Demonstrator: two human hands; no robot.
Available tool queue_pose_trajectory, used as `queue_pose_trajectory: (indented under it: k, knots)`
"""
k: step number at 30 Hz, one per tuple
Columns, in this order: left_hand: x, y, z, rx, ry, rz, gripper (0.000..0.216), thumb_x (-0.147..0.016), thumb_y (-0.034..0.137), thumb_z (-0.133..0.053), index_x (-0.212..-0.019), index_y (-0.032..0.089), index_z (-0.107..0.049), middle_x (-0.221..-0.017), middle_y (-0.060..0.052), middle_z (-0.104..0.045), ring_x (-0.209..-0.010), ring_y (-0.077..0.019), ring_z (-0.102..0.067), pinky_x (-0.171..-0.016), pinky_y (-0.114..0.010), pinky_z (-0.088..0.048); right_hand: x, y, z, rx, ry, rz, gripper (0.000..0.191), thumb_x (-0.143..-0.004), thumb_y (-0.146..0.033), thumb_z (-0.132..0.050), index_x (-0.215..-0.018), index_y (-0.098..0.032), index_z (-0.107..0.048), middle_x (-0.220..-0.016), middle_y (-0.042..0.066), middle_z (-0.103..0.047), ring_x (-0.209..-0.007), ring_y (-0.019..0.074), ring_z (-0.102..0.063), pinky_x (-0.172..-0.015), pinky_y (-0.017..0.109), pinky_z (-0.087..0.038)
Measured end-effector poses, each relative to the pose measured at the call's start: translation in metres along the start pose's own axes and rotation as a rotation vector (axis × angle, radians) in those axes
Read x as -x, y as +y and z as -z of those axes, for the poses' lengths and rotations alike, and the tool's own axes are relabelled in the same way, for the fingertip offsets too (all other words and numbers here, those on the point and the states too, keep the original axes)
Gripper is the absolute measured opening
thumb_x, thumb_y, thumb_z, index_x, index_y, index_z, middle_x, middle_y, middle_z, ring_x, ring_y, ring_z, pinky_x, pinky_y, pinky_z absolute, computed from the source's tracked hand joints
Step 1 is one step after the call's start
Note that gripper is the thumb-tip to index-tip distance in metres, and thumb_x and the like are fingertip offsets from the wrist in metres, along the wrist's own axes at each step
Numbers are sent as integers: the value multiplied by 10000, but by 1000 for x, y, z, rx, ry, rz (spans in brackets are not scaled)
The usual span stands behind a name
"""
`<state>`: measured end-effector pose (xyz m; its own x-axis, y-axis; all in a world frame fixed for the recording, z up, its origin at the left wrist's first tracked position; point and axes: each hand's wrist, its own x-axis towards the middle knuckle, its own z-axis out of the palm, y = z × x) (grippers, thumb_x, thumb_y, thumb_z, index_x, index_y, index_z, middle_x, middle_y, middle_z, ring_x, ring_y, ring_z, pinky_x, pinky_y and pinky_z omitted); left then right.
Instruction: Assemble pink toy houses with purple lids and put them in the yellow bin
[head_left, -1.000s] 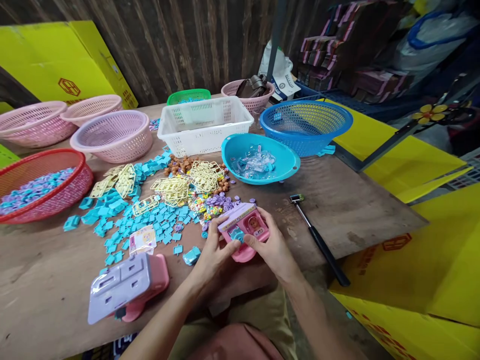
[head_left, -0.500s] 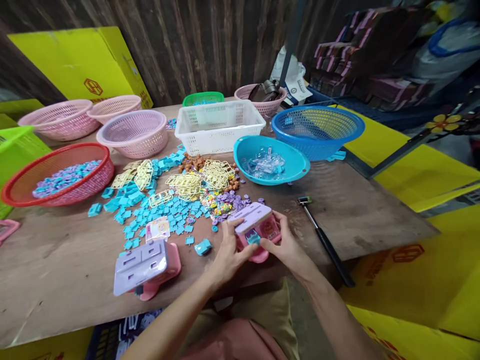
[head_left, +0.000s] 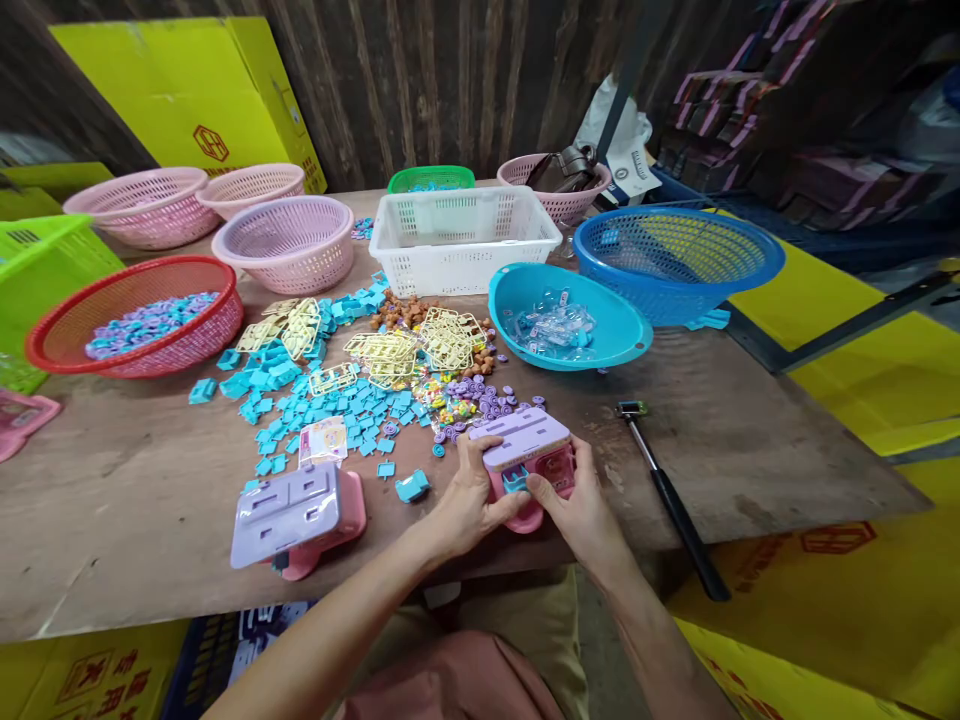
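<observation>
Pink plastic toy unit with a lilac panel on top (head_left: 527,462) sits at the near edge of the brown wooden table (head_left: 750,440), gripped from both sides. Left hand (head_left: 466,500) wraps its left end — fingers curled against the lilac panel, thumb pressed on the pink front beside a small turquoise piece. Right hand (head_left: 581,505) closes on the right end, thumb laid across the front face and fingers bent round the far side; both hands are clamped on the toy, not spread.

Just left of the hands lies a loose turquoise plastic clip (head_left: 412,486), and further left a second pink-and-lilac toy unit (head_left: 298,507) lies tilted on the table. Behind the held toy spreads a scatter of small turquoise plastic tiles (head_left: 330,410), cream plastic sprue frames (head_left: 420,350), lilac round buttons (head_left: 480,400) and brown bits (head_left: 401,312). A turquoise plastic bowl of clear wrapped pieces (head_left: 568,322) stands beyond, near a blue mesh basket (head_left: 679,260) and a white rectangular crate (head_left: 465,238). A red mesh basket of lilac pieces (head_left: 135,315) stands far left. To the right — well clear of the hands — lies a black-handled hammer (head_left: 671,500).
</observation>
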<state>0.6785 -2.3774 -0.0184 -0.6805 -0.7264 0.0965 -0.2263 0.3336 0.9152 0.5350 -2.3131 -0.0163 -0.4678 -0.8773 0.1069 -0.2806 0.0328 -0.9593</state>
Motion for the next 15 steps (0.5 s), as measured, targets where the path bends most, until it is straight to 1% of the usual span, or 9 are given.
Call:
queue_pose_trajectory:
  k: [3, 6, 9, 10, 11, 12, 13, 14, 15]
  knots:
    - [0, -1, 1, 27, 5, 1, 534, -810, 395, -533, -1208, 243, -211, -1175, -93, -294, -1114, -233, -426, -1010, -483, -343, -4, -5, 1, 24, 28, 4, 626, -691, -539, -636, -1153, -179, -415, -1147, 149, -573, -1024, 250, -563, -897, 418, -457]
    - [-1, -3, -4, 2, 27, -17, 555, -801, 416, -556, -1219, 251, -230, -1172, -93, -284, -1145, -257, -409, -1007, -501, -357, -9, 1, 9, 10, -62, -51, 650, -648, -528, -675, -1135, -194, -404, -1126, 131, -588, -984, 239, -584, -885, 411, -465]
    - [-4, -6, -13, -62, 28, -105, 585, -765, 376, -619, -1221, 255, -272, -1208, -105, -259, -1189, -281, -374, -1015, -513, -364, -13, 14, 26, -56, -177, -121, 733, -613, -515, -708, -1190, -216, -371, -1197, 122, -560, -1040, 234, -570, -913, 402, -456]
    - [-5, -7, -17, -88, 20, -146, 581, -756, 353, -634, -1217, 258, -293, -1235, -110, -249, -1216, -288, -351, -1028, -512, -357, -13, 16, 32, -82, -199, -138, 762, -614, -525, -705, -1222, -221, -360, -1229, 123, -542, -1073, 235, -557, -922, 399, -452]
    - [-5, -7, -19, -114, 10, -186, 578, -751, 339, -643, -1216, 258, -308, -1276, -118, -229, -1255, -298, -314, -1046, -512, -345, -12, 18, 37, -98, -180, -145, 770, -629, -543, -688, -1247, -222, -358, -1252, 125, -528, -1104, 238, -541, -932, 399, -445]
    - [-3, -6, -21, -142, 6, -219, 586, -750, 339, -646, -1225, 257, -314, -1324, -129, -194, -1297, -312, -265, -1061, -514, -331, -10, 17, 40, -88, -105, -137, 750, -659, -555, -662, -1259, -218, -367, -1263, 127, -519, -1129, 242, -524, -945, 405, -434]
    - [0, -4, -21, -171, 9, -244, 606, -752, 349, -644, -1245, 255, -305, -1368, -141, -148, -1333, -327, -209, -1071, -519, -322, -7, 13, 42, -38, 27, -106, 703, -698, -552, -633, -1262, -212, -386, -1269, 127, -511, -1145, 246, -508, -958, 415, -419]
    - [5, -1, -18, -200, 22, -267, 632, -760, 354, -635, -1273, 254, -280, -1402, -152, -108, -1359, -339, -161, -1073, -526, -320, -2, 9, 40, 46, 198, -39, 633, -739, -524, -610, -1250, -206, -413, -1263, 127, -509, -1145, 249, -502, -961, 426, -409]
    - [13, 2, -14, -229, 51, -294, 655, -773, 341, -619, -1304, 255, -244, -1426, -159, -80, -1375, -342, -131, -1071, -530, -323, 4, 2, 35, 151, 360, 68, 546, -775, -470, -598, -1227, -204, -445, -1237, 123, -519, -1124, 247, -507, -952, 429, -407]
